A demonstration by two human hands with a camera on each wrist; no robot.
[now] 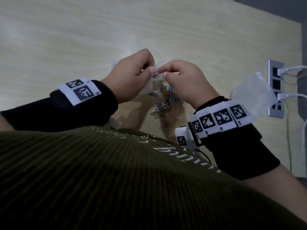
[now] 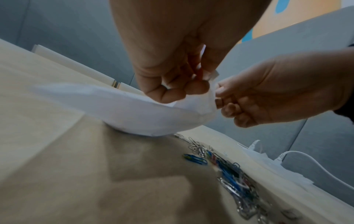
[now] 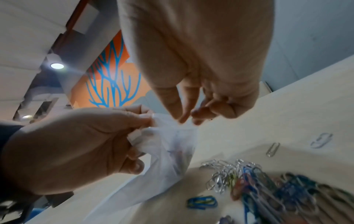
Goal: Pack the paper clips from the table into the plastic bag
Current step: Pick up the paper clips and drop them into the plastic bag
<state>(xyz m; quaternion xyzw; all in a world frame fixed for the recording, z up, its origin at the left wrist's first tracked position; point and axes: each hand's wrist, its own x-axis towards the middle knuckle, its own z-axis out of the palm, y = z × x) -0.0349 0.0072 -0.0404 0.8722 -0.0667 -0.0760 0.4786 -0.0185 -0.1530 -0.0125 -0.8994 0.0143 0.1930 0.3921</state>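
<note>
Both hands work at the mouth of the thin, translucent white plastic bag (image 1: 150, 83), held above the pale wood-grain worktop (image 1: 83, 39). The left hand (image 1: 132, 75) pinches the bag's upper edge between thumb and curled fingers; in the left wrist view the film bunches under those fingers (image 2: 191, 89) while the bag's body sags down to the worktop. The right hand (image 1: 184, 80) meets the same edge from the opposite side, thumb and forefinger closed on the film in a pinch — the right wrist view shows the fingertips (image 3: 184, 118) together at the rim.

A few coloured shapes show faintly through the film in the right wrist view; what they are cannot be told.

The loose pile of silver and coloured wire paper clips (image 1: 166, 100) lies on the worktop directly below and between the hands, just beside the bag's lower end. A separate blue clip (image 3: 202, 202) lies at the pile's edge, and a few single clips — one silver clip (image 3: 273, 149) among them — lie apart from it.

At the worktop's right edge, a grey recessed socket panel (image 1: 275, 87) carries white plugged-in cables (image 1: 292, 69).
</note>
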